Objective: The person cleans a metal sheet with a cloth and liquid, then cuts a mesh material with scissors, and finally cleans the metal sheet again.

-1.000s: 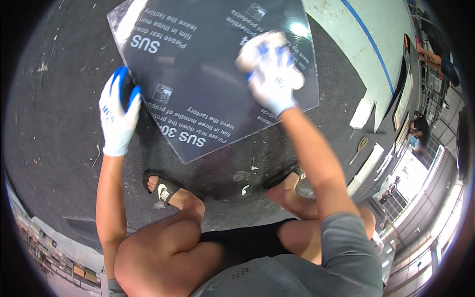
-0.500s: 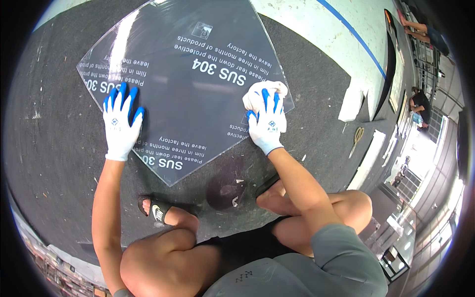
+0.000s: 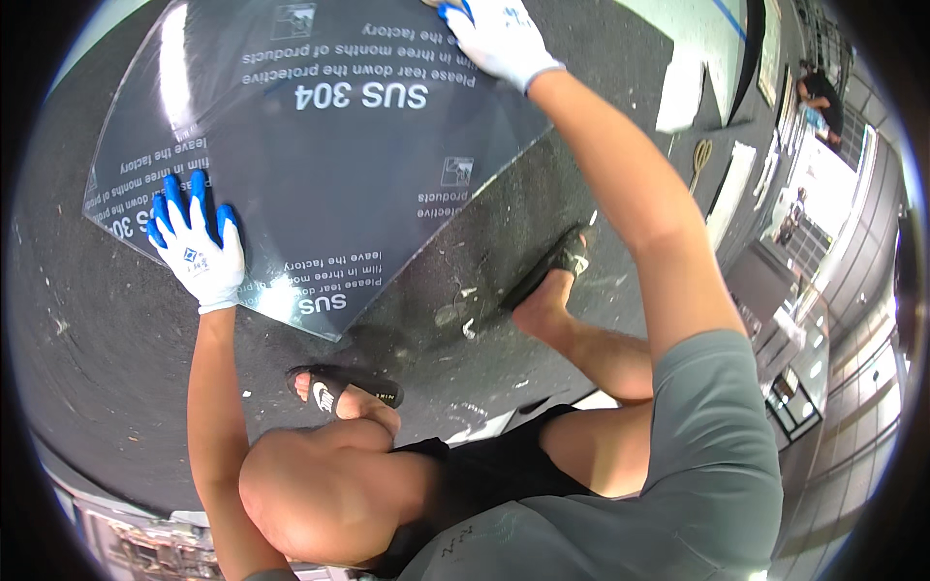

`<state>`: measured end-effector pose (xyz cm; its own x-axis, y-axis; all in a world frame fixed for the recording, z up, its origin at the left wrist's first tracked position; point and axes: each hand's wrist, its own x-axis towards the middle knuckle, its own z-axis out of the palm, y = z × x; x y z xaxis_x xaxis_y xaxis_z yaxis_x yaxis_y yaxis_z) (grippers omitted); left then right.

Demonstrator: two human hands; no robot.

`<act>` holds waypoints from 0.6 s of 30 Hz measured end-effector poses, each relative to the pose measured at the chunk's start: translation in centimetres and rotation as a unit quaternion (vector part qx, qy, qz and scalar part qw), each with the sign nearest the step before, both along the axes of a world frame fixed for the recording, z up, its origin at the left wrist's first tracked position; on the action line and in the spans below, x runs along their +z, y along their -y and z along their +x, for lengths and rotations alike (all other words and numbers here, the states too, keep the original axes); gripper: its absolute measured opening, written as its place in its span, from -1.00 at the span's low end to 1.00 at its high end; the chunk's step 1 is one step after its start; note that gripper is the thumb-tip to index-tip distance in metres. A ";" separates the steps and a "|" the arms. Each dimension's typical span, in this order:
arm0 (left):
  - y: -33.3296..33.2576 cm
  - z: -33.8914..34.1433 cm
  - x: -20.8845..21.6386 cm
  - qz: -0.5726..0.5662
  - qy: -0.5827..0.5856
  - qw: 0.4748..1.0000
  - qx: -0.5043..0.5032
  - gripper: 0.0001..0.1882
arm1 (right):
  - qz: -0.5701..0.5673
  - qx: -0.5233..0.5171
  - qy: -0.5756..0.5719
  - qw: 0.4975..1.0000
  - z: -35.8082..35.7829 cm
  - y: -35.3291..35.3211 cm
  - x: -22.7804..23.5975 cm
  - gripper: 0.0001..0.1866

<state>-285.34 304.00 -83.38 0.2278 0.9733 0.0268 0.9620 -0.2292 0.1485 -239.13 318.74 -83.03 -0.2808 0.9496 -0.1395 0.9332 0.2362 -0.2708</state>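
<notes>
A dark grey metal sheet (image 3: 320, 184), covered in clear printed protective film, lies on the black floor in front of me. My left hand (image 3: 201, 247), in a white glove with blue fingertips, rests flat with spread fingers on the sheet's left edge. Stretched out to the far right part of the sheet is my right hand (image 3: 499, 41), gloved alike. Its fingers press on a pale cloth (image 3: 432, 2), of which only a sliver shows at the upper rim of the view.
Scissors (image 3: 700, 161) lie on the floor at the right, near a white strip (image 3: 731, 194) and torn white pieces (image 3: 681, 95). My sandalled feet (image 3: 341, 389) stand close to the sheet's near corner. Another person (image 3: 821, 102) is low down in the far right background.
My right hand has slid from the sheet's right corner farther away, taking the cloth with it. My left hand stays at the left edge. The view has shifted, and my right leg has moved.
</notes>
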 end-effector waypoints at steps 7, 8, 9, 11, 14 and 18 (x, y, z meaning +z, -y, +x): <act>0.0 0.0 -0.7 0.017 -0.012 1.000 -0.015 -0.35 | 0.103 -0.266 0.012 0.959 0.9 18.4 0.3 -0.42; 0.0 0.0 -0.8 0.021 -0.012 1.000 -0.014 -0.35 | 0.073 -0.349 -0.061 0.932 -0.1 20.5 0.1 -0.41; 0.1 0.0 -0.8 0.014 -0.023 1.000 -0.010 -0.35 | 0.092 -0.358 -0.092 0.925 -1.8 22.4 -0.1 -0.37; 0.1 0.0 -1.0 0.031 -0.020 0.999 -0.025 -0.35 | 0.068 -0.401 -0.068 0.911 -7.8 26.2 -0.4 -0.32; 0.1 0.1 -1.1 0.035 -0.034 0.998 -0.036 -0.36 | 0.041 -0.450 -0.071 0.889 -17.7 30.6 0.6 -0.40; 0.1 -0.1 -1.0 0.028 -0.046 0.998 -0.035 -0.35 | -0.069 -0.567 -0.196 0.797 -20.1 31.8 3.3 -0.49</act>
<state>-285.39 303.91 -84.39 0.2983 0.9528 0.0561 0.9526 -0.3009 0.0449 -259.22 286.98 -79.78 0.6996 0.6068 -0.3774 0.3631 -0.7567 -0.5436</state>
